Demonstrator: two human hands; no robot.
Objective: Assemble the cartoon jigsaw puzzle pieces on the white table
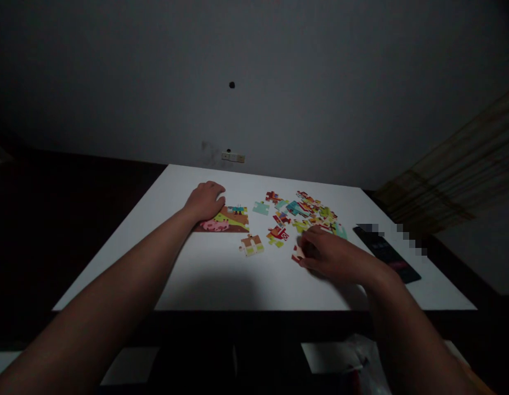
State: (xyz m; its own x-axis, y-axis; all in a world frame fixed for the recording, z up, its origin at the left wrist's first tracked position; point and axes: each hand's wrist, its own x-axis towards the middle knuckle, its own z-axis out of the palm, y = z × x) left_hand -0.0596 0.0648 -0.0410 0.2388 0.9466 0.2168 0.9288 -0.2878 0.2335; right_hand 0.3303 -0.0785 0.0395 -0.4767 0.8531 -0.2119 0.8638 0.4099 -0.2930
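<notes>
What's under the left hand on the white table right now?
The left hand rests over the upper left corner of the joined jigsaw pieces; their pink, green and brown picture shows beside it. The pieces directly beneath the palm and fingers are covered, so they cannot be seen.

Passage on the tabletop (126, 258) runs between the joined puzzle section (227, 220) and the loose jigsaw pieces (306, 216); a lone piece (252, 245) sits in that lane. Left grip (205, 201) rests on the section. Right grip (331, 255) blocks the pile's near side; dark flat device (386, 255) lies just beyond it.
</notes>
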